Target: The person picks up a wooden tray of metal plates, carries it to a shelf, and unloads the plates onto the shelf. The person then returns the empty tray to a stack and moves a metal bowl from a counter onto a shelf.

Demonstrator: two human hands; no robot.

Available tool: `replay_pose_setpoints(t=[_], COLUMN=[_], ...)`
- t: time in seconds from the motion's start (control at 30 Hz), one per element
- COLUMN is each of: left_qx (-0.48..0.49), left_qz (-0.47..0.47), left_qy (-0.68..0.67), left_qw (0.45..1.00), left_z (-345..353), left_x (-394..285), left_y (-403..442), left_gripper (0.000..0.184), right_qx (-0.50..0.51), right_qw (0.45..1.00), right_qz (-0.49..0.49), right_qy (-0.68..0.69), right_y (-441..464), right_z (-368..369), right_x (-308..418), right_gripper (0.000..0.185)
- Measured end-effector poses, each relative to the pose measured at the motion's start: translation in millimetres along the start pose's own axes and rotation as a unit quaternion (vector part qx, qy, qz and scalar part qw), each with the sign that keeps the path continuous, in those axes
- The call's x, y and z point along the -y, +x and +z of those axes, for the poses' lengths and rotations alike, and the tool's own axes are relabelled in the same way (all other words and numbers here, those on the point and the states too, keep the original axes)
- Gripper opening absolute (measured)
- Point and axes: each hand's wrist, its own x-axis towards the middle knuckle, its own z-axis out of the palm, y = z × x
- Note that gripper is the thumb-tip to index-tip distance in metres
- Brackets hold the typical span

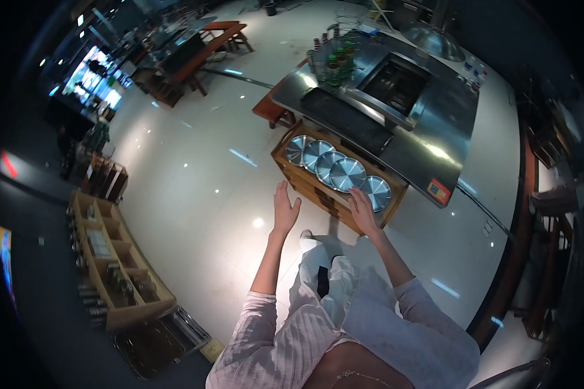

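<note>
Several round, shiny metal plates (348, 174) lie in an overlapping row on a long wooden bench-like cabinet (285, 162). The rightmost plate (377, 192) sits slightly apart at the row's end. My right hand (363, 212) is by the cabinet's near edge, its fingers stretched out and overlapping the view of the plates; whether they touch metal I cannot tell. Held over the floor left of the cabinet, my left hand (284, 211) is open and empty, thumb apart from the fingers.
Behind the cabinet stands a steel table (428, 146) with a built-in grill pit (394, 84), a dark tray (347, 117) and green bottles (337, 68). A wooden compartment shelf (113, 249) is at the left. Wooden benches (207, 55) stand farther off.
</note>
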Motion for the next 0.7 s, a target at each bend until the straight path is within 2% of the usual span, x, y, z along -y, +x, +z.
replay_pose_setpoints(t=[0.1,0.2,0.33,0.4,0.47,0.5,0.53,0.6,0.67,0.7], left_qx=[0.006,0.062,0.109,0.158,0.164,0.167,0.201,0.208,0.205,0.185], left_qz=[0.029,0.027,0.033,0.036,0.032,0.016,-0.045,-0.035,-0.029,-0.013], left_qy=[-0.019,-0.076,-0.078,-0.073,-0.079,-0.077,-0.137,-0.074,-0.048,-0.01], left_qw=[0.999,0.995,0.99,0.984,0.983,0.983,0.969,0.975,0.977,0.983], left_z=[19.7,33.9,64.9,72.0,80.3,89.8,79.0,97.1,109.8,111.8], left_x=[27.8,47.3,87.3,99.0,106.1,118.9,97.5,123.8,149.7,153.0], left_y=[57.3,112.5,177.4,206.8,232.6,244.0,254.6,277.4,296.1,304.5], left_gripper=[0.058,0.058,0.054,0.053,0.052,0.05,0.05,0.052,0.055,0.056], right_qx=[-0.067,-0.132,-0.21,-0.194,-0.219,-0.218,-0.218,-0.241,-0.229,-0.26], right_qw=[0.996,0.98,0.955,0.941,0.932,0.924,0.914,0.897,0.865,0.848], right_qz=[0.037,0.081,0.158,0.266,0.272,0.295,0.319,0.351,0.431,0.444], right_qy=[-0.042,-0.121,-0.135,-0.083,-0.102,-0.112,-0.121,-0.118,-0.117,-0.128], right_y=[13.7,18.9,26.4,28.8,32.0,33.4,32.5,30.6,30.9,27.5], right_z=[-9.5,-14.8,-10.7,-14.4,-13.0,-11.9,-10.5,-5.8,-3.7,2.6], right_x=[-28.6,-57.9,-92.3,-99.6,-110.5,-115.3,-122.4,-132.2,-139.4,-150.5], right_gripper=[0.031,0.028,0.025,0.026,0.026,0.027,0.027,0.03,0.034,0.03])
